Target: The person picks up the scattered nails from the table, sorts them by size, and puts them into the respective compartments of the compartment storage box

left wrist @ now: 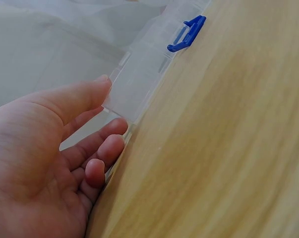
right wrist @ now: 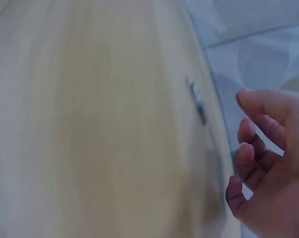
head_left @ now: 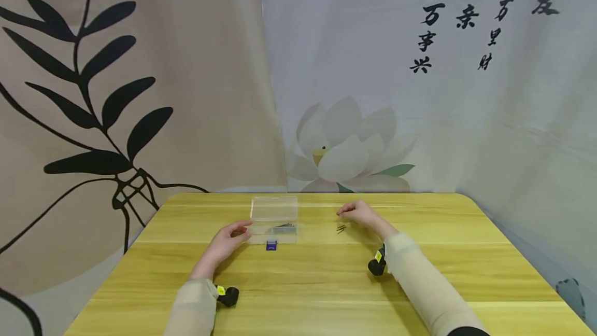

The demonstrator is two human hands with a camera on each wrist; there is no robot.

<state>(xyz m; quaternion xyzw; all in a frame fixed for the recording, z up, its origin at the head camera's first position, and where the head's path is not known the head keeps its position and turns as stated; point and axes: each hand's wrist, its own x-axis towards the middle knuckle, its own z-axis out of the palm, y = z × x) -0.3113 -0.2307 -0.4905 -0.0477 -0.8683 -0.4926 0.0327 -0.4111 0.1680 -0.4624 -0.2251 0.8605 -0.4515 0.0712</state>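
Observation:
A clear plastic box (head_left: 273,239) stands with its lid (head_left: 274,208) raised at the back and a blue clasp (head_left: 271,246) at the front. Inside its right part lie thin dark pieces (head_left: 285,225). My left hand (head_left: 229,240) is at the box's left end; in the left wrist view its thumb touches the clear end wall (left wrist: 134,87), the other fingers relaxed beside it. To the right of the box, several short, thin dark metal pieces (head_left: 341,228) lie on the table. Just beyond them hovers my right hand (head_left: 363,213), fingers loosely bent, nothing visible between them.
The wood-grain table (head_left: 298,294) ends in a far edge just behind the lid. Past it hangs a printed cloth (head_left: 214,92) with leaves, a lotus and characters. A black wrist camera (head_left: 377,263) is strapped under the right sleeve, another camera (head_left: 228,296) under the left.

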